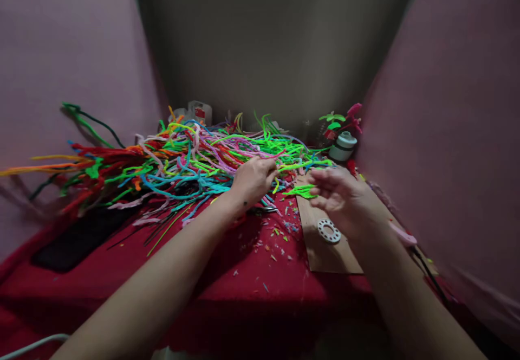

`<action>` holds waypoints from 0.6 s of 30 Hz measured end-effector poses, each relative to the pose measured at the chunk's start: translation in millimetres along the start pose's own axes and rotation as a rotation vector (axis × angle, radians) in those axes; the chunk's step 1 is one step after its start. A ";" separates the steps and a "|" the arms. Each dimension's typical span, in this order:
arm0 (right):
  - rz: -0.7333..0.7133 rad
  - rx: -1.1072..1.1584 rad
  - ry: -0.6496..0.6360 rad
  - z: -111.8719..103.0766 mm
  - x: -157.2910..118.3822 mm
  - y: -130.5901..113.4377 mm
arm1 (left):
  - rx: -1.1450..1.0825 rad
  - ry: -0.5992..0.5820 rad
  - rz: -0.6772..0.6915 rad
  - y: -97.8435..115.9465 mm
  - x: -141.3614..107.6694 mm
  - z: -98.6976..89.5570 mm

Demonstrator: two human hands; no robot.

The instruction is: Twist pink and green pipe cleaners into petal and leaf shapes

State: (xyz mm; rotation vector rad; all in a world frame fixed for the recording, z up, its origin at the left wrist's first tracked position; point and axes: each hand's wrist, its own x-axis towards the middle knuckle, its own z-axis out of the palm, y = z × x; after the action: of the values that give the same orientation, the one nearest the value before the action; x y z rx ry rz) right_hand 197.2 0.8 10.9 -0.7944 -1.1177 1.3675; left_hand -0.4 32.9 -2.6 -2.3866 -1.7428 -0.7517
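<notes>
A big tangled heap of coloured pipe cleaners (219, 154) covers the back of a red cloth. My left hand (254, 178) is at the heap's front edge, its fingers bent together near a yellow-green stem; what they hold, if anything, is too small to make out. To the right, my right hand (337, 197) hovers over a brown board (325, 257) with its fingers apart and nothing visible in them. Beside its fingertips lies a bunch of bright green stems (301, 191). A white ring with holes (329, 231) rests on the board below that hand.
On the red cloth (227, 278) are scattered coloured scraps (280, 235) and, at the left, a black flat object (77, 240). A white jar (343, 146) stands back right near pink and green fuzzy shapes. A pink handle (403, 236) lies right of my right forearm.
</notes>
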 end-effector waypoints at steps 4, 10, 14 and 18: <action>-0.016 0.085 0.041 34.6 18.5 27.9 | -0.032 0.096 0.077 3.8 -9.0 -13.3; -0.049 0.288 0.030 52.7 40.6 25.0 | 0.053 0.083 0.020 2.0 -30.4 -21.3; 0.125 0.448 0.002 51.5 50.0 23.7 | 0.051 0.033 0.002 -11.3 -41.4 -21.2; 0.201 0.547 0.004 52.4 55.2 19.7 | 0.031 -0.042 -0.016 -17.4 -47.7 -17.2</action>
State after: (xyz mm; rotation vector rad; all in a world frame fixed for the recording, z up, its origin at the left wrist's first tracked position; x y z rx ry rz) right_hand 134.5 48.0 17.2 -0.5131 -0.6170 1.7340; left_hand -32.8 -8.7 -12.0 -2.3877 -1.7782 -0.6768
